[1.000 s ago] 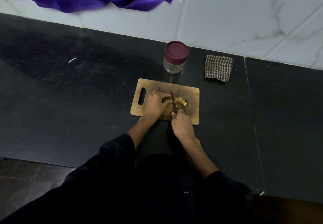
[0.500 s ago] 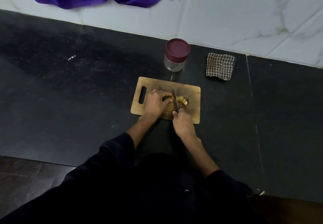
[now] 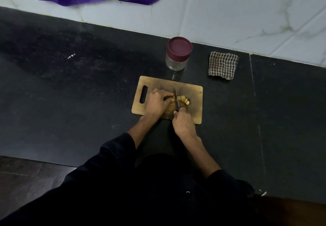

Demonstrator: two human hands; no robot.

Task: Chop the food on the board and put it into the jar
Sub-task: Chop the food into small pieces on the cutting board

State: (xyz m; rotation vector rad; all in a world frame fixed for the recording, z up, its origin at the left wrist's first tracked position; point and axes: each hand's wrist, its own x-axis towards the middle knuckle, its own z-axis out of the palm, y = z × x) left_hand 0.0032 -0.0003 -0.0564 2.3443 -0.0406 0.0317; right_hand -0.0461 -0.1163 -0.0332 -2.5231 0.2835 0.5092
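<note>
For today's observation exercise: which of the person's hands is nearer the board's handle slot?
Left. The left hand lies just right of the handle slot; the right hand grips the knife farther right.

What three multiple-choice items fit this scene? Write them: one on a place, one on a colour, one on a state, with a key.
1. Where does the jar stand?
A. beyond the cutting board
B. on the board
C. on the checked cloth

2. What colour is the jar's lid?
A. white
B. green
C. maroon

3. How is the jar?
A. lying open
B. upright with its lid on
C. held in the left hand

Key: 1 A, it stands on the dark counter past the board's far edge; 2 C, the lid shows dark red; 3 B, the lid sits on top while the right hand holds the knife.
</note>
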